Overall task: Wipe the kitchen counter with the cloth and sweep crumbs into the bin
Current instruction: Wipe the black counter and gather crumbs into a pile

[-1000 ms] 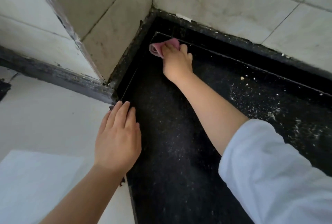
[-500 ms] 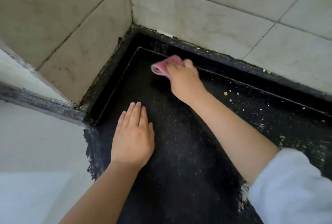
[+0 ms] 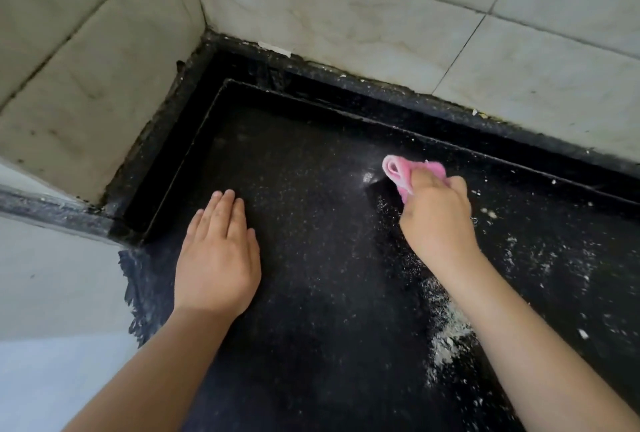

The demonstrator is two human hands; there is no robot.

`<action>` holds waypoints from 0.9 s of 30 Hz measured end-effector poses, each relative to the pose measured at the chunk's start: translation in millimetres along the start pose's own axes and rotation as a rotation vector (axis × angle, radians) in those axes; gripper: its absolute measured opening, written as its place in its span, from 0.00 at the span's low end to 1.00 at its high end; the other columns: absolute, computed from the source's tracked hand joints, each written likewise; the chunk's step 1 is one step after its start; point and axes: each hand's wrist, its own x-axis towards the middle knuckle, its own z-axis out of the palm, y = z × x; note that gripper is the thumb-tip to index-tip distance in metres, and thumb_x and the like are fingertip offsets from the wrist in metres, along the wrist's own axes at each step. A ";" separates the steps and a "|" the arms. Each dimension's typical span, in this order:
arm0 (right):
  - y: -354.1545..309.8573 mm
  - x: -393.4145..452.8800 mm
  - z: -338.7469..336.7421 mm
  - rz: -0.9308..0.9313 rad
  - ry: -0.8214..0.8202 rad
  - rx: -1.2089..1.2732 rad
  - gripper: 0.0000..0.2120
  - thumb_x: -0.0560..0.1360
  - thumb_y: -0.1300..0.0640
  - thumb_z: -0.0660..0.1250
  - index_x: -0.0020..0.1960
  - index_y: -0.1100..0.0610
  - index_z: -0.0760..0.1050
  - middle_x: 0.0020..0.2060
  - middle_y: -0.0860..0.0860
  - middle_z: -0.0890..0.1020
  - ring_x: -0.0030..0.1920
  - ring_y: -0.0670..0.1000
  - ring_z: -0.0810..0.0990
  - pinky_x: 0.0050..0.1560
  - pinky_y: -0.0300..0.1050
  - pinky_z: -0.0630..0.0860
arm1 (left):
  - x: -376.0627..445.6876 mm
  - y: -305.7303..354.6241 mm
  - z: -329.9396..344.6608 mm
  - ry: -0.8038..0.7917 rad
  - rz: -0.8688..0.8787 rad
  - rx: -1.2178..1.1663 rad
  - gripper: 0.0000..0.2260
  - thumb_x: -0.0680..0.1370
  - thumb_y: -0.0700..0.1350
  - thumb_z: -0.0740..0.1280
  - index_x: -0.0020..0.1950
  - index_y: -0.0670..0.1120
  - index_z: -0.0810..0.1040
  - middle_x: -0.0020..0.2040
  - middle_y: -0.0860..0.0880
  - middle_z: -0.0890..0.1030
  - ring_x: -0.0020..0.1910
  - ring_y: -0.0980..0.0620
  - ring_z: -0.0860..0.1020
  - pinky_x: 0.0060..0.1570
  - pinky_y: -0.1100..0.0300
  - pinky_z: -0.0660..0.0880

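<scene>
A black speckled counter (image 3: 311, 310) fills the middle of the view, ending in a corner at the back left. My right hand (image 3: 438, 220) grips a folded pink cloth (image 3: 403, 172) and holds it down on the counter at centre right. White crumbs (image 3: 446, 338) and powder lie in a streak under my right forearm and are scattered to the right. My left hand (image 3: 218, 255) lies flat on the counter near its left edge, fingers straight and together. No bin is in view.
Pale tiled walls (image 3: 346, 16) rise behind and to the left of the counter. A raised dark lip (image 3: 381, 99) runs along the wall joints. Left of the counter is a pale surface (image 3: 52, 293), with a frayed dark edge between them.
My right hand has dragged the pink cloth away from the back corner toward the right. My left hand has shifted from the counter's edge further onto the counter.
</scene>
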 end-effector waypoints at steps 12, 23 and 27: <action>9.2 62.9 19.4 -0.132 -0.013 -0.108 0.20 0.75 0.66 0.56 0.66 0.62 0.64 0.63 0.57 0.72 0.57 0.58 0.65 0.52 0.50 0.64 | 0.9 3.6 -2.6 -0.036 -0.044 -0.056 0.25 0.76 0.46 0.50 0.67 0.33 0.66 0.69 0.36 0.66 0.71 0.41 0.61 0.69 0.52 0.53; 36.9 34.5 -16.8 -0.105 0.014 -0.086 0.18 0.74 0.67 0.57 0.64 0.63 0.67 0.57 0.60 0.73 0.55 0.59 0.67 0.50 0.51 0.66 | 1.1 7.5 -9.1 -0.086 -0.073 0.014 0.19 0.79 0.41 0.56 0.68 0.34 0.65 0.71 0.38 0.64 0.72 0.42 0.59 0.70 0.50 0.52; 55.0 49.6 -3.0 -0.018 -0.083 -0.121 0.19 0.75 0.66 0.56 0.66 0.62 0.64 0.61 0.59 0.71 0.58 0.59 0.65 0.53 0.51 0.65 | 0.9 12.1 -11.7 -0.112 -0.084 0.126 0.19 0.79 0.43 0.55 0.68 0.35 0.66 0.70 0.39 0.65 0.72 0.43 0.59 0.69 0.45 0.46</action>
